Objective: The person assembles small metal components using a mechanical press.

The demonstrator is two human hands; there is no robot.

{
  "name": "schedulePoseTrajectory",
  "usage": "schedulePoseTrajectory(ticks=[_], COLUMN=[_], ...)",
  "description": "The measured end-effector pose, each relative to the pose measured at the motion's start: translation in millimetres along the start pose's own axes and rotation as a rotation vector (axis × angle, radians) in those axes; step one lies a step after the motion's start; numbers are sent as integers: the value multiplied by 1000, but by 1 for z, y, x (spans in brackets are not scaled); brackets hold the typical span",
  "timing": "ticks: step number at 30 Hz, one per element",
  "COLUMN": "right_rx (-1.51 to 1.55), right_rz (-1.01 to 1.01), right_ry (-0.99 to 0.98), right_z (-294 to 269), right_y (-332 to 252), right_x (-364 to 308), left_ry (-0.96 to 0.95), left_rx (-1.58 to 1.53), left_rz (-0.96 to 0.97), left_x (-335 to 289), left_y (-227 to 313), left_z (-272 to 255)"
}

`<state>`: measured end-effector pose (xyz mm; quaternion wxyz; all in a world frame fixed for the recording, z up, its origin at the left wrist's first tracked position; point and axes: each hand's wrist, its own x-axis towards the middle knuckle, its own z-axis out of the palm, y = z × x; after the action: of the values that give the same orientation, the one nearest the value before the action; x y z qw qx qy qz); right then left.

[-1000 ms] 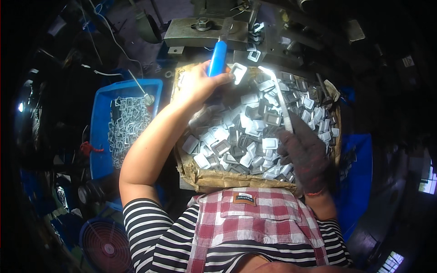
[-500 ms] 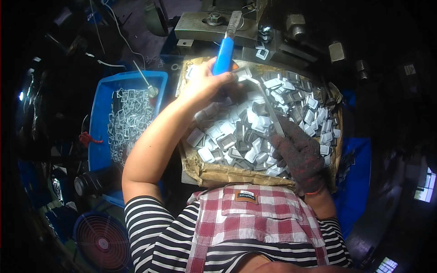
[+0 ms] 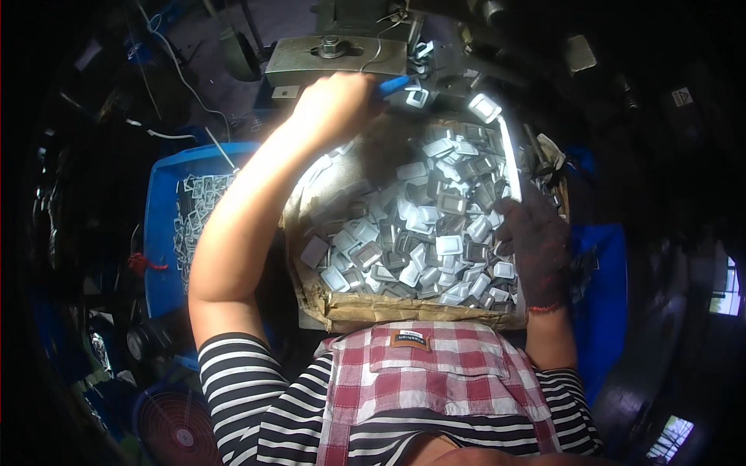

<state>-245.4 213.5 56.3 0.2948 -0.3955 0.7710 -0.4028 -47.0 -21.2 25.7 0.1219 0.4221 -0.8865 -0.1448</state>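
My bare left hand (image 3: 336, 107) is closed round a blue-handled tool (image 3: 395, 85) in front of the machine. Only part of the blue handle shows; its far end is hidden or lost in the dark. In a dark knitted glove, my right hand (image 3: 538, 248) grips a pair of metal tweezers (image 3: 510, 159) pointing away from me. A small rectangular metal part (image 3: 483, 109) with a recessed middle is at the tweezers' tip, raised beyond the pile. Many similar loose metal parts (image 3: 449, 245) lie heaped below and between my hands.
Worn brown cardboard (image 3: 404, 305) edges the tray of parts. To the left stands a blue bin (image 3: 162, 225) with thin metal frames. A bolted steel block (image 3: 338, 58) lies at the back, with several frames (image 3: 417, 98) beside it. A fan (image 3: 183, 435) is at lower left.
My left hand has moved up and turned, so the blue tool now points right. My right hand has swung the tweezers and the metal part away to the right, off the pile.
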Motion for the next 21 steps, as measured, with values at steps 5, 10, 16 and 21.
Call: schedulePoseTrajectory(ticks=[5, 10, 16, 21], right_rx=[28, 62, -130, -301], right_rz=[-113, -168, -249, -657], right_ry=[126, 104, 113, 339], right_z=[2, 27, 40, 34], right_y=[-9, -10, 19, 55], right_x=[30, 57, 89, 106], left_ry=[-37, 84, -146, -237], left_rx=[213, 61, -93, -231], left_rz=[159, -79, -113, -136], left_x=[57, 54, -62, -107], left_y=[27, 3, 4, 15], left_z=[-12, 3, -4, 17])
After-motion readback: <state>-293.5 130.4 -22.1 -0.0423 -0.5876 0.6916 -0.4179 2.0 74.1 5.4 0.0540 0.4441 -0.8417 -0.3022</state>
